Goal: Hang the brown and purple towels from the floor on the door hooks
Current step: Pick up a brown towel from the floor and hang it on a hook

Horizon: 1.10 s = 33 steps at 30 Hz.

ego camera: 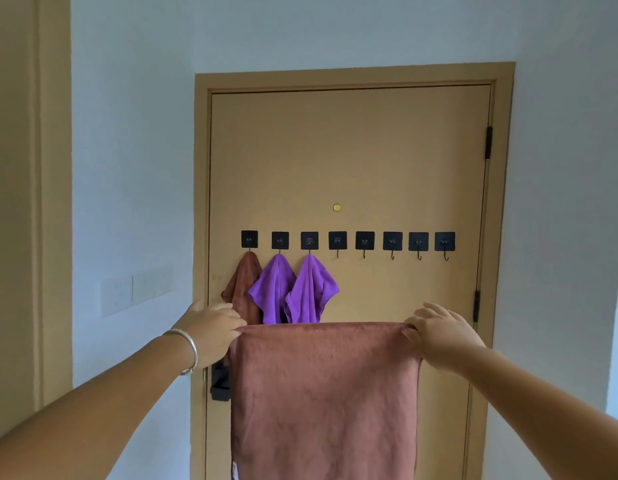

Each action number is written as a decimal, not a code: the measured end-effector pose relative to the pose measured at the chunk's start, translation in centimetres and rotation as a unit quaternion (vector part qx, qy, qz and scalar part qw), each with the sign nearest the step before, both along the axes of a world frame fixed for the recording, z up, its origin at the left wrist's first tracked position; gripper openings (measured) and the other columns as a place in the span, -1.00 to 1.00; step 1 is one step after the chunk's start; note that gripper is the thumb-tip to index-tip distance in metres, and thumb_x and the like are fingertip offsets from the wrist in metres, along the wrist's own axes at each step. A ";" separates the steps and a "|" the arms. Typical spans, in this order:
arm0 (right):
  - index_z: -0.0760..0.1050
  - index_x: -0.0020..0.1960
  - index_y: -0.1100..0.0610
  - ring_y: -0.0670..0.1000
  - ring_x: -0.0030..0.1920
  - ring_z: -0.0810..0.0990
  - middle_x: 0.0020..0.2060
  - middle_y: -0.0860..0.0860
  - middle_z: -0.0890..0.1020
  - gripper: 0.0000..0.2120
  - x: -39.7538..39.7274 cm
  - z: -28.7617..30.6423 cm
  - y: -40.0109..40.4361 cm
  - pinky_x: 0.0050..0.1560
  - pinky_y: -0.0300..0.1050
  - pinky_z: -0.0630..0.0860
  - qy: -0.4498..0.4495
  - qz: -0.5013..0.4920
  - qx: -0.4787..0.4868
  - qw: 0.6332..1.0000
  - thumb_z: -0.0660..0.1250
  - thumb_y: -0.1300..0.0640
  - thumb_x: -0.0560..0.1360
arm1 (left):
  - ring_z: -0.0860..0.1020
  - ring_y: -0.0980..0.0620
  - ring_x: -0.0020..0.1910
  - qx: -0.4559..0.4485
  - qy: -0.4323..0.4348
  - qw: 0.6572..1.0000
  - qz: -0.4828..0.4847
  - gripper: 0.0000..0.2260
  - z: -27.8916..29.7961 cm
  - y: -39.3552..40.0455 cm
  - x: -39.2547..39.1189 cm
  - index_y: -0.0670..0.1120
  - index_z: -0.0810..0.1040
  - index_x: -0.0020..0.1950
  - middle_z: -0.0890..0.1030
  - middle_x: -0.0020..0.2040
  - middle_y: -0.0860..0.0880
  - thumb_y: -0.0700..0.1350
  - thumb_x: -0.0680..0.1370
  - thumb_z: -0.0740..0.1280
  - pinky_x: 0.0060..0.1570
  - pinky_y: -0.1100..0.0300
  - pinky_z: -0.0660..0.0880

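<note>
Brown towel (323, 400) held up flat in front of the door (349, 161), spread between both hands. Top edge runs horizontal, left to right; long axis vertical, with the cloth hanging straight down out of view at the bottom. Face of towel toward camera.

Left hand (210, 332): fingers curled over, pinching the top left corner. Silver bangle (189, 351) on that wrist. Right hand (439, 336): fingers curled, pinching the top right corner. Both arms extended.

Row of eight black square hooks (337, 240) across the door at mid height, level, evenly spaced. First hook from left carries a hung brown towel (243, 285); second carries a purple towel (273, 289); third carries a second purple towel (311, 289). All three hang bunched from one point, touching or overlapping side by side. Remaining five hooks bare. The held towel's top edge covers the lower tips of the hung ones.

Small round brass peephole (337, 207) above the hooks. Black door handle (220, 382) at door's left edge, partly behind the held towel; black hinges (488, 142) at right. Tan door frame; pale blue-white wall (134, 133); white switch plate (134, 289) left of door.
</note>
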State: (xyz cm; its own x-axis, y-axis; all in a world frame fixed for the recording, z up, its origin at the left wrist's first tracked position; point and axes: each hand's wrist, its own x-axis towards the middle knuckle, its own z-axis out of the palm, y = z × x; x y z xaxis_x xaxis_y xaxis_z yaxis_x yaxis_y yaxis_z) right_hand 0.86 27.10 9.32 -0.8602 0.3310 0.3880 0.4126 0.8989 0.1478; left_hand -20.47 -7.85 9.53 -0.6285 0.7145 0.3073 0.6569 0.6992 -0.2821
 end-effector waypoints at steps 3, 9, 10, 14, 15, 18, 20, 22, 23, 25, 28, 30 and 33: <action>0.35 0.40 -0.11 0.03 0.53 0.08 0.41 -0.07 0.37 -0.60 -3.1 0.1 1.8 0.49 0.00 0.11 0.000 -0.019 0.000 1.000 -0.07 -0.09 0.65 | 0.20 0.14 0.42 -0.017 0.024 0.999 -0.021 -0.65 0.2 2.5 -4.1 0.13 0.41 0.38 0.41 0.33 0.21 -0.07 0.66 0.01 0.41 -0.02 0.02; 0.41 0.35 -0.10 0.05 0.45 0.20 0.31 -0.08 0.45 -0.66 -9.1 0.7 4.7 0.42 -0.01 0.21 -0.010 -0.064 0.034 0.997 0.02 -0.08 0.65 | 0.09 0.14 0.51 0.020 -0.008 0.998 -0.059 -0.64 1.3 7.0 -12.6 0.13 0.35 0.43 0.35 0.42 0.21 -0.01 0.67 -0.03 0.49 -0.08 -0.06; 0.41 0.35 -0.10 0.05 0.44 0.22 0.29 -0.08 0.46 -0.67 -10.1 0.8 5.0 0.41 -0.01 0.23 -0.013 -0.072 0.041 0.997 0.04 -0.07 0.65 | 0.09 0.14 0.51 0.030 -0.013 0.997 -0.067 -0.64 1.4 7.7 -13.9 0.13 0.36 0.42 0.35 0.42 0.21 0.00 0.67 -0.04 0.49 -0.07 -0.07; 0.40 0.36 -0.09 0.05 0.49 0.17 0.35 -0.07 0.43 -0.63 -13.2 1.1 6.2 0.46 0.03 0.18 -0.002 -0.100 0.019 0.995 -0.02 -0.11 0.65 | 0.10 0.14 0.50 0.028 -0.018 0.996 -0.087 -0.64 1.6 10.2 -18.3 0.12 0.37 0.41 0.36 0.41 0.21 -0.01 0.67 -0.03 0.48 -0.09 -0.09; 0.40 0.37 -0.09 0.04 0.50 0.16 0.36 -0.07 0.43 -0.60 -13.8 1.1 6.4 0.47 0.04 0.16 0.004 -0.106 0.002 0.994 -0.06 -0.12 0.65 | 0.11 0.14 0.50 0.023 -0.015 0.995 -0.092 -0.64 1.5 10.7 -19.2 0.11 0.39 0.40 0.37 0.40 0.20 -0.01 0.67 -0.03 0.48 -0.09 -0.08; 0.40 0.37 -0.08 0.04 0.51 0.14 0.38 -0.06 0.41 -0.56 -15.6 1.0 7.5 0.47 0.04 0.13 0.002 -0.115 -0.006 0.993 -0.09 -0.14 0.65 | 0.16 0.14 0.46 0.020 0.007 0.994 -0.104 -0.65 1.3 12.2 -21.5 0.08 0.43 0.36 0.40 0.38 0.17 -0.03 0.66 -0.02 0.46 -0.08 -0.03; 0.42 0.35 -0.07 0.03 0.49 0.16 0.36 -0.06 0.43 -0.56 -16.9 1.2 8.3 0.47 0.04 0.15 0.003 -0.117 -0.004 0.993 -0.09 -0.15 0.64 | 0.12 0.13 0.48 0.028 0.022 0.994 -0.105 -0.64 1.1 13.1 -23.0 0.07 0.39 0.41 0.33 0.45 0.13 -0.03 0.67 -0.01 0.47 -0.05 -0.01; 0.44 0.33 -0.06 0.02 0.49 0.16 0.36 -0.06 0.43 -0.55 -18.2 1.3 9.2 0.46 0.04 0.15 0.011 -0.120 -0.007 0.993 -0.10 -0.16 0.64 | 0.02 0.11 0.53 0.043 0.014 0.993 -0.106 -0.63 1.0 14.1 -24.1 0.07 0.35 0.46 0.19 0.53 0.10 -0.03 0.67 -0.01 0.48 -0.02 -0.03; 0.45 0.33 -0.05 0.02 0.50 0.15 0.36 -0.06 0.43 -0.54 -19.0 1.3 9.7 0.46 0.04 0.15 0.010 -0.121 -0.006 0.993 -0.09 -0.16 0.64 | -0.01 0.11 0.53 0.049 0.012 0.993 -0.111 -0.63 1.0 14.7 -24.7 0.05 0.34 0.46 0.15 0.55 0.09 -0.03 0.67 -0.01 0.48 0.00 -0.03; 0.46 0.32 -0.03 0.02 0.50 0.15 0.37 -0.06 0.43 -0.54 -20.5 1.4 10.9 0.46 0.03 0.15 0.008 -0.122 0.001 0.992 -0.09 -0.15 0.64 | -0.01 0.10 0.54 0.064 -0.002 0.991 -0.121 -0.63 1.2 15.7 -25.6 0.02 0.35 0.46 0.12 0.56 0.07 -0.05 0.67 0.01 0.47 0.07 -0.01; 0.49 0.27 0.00 0.01 0.48 0.19 0.34 -0.05 0.45 -0.55 -22.9 1.9 12.8 0.44 0.02 0.19 0.020 -0.122 0.010 0.992 -0.06 -0.13 0.65 | 0.12 0.11 0.51 0.111 -0.059 0.983 -0.133 -0.65 1.5 17.4 -26.8 -0.04 0.41 0.43 0.16 0.55 0.06 -0.10 0.67 0.04 0.40 0.23 0.09; 0.52 0.22 0.02 0.00 0.42 0.26 0.28 -0.05 0.49 -0.57 -24.5 2.2 14.3 0.39 -0.01 0.26 0.041 -0.114 0.017 0.992 -0.04 -0.11 0.65 | 0.25 0.09 0.45 0.143 -0.086 0.977 -0.129 -0.67 2.0 18.6 -27.5 -0.05 0.46 0.39 0.21 0.53 0.06 -0.12 0.67 0.06 0.34 0.23 0.19; 0.55 0.15 0.05 0.00 0.30 0.37 0.18 -0.04 0.52 -0.62 -26.8 2.9 16.5 0.27 -0.04 0.37 0.080 -0.089 0.016 0.993 0.01 -0.07 0.65 | 0.43 0.00 0.30 0.182 -0.079 0.971 -0.132 -0.70 2.9 20.6 -28.6 -0.08 0.55 0.26 0.45 0.36 0.02 -0.15 0.65 0.09 0.21 0.19 0.32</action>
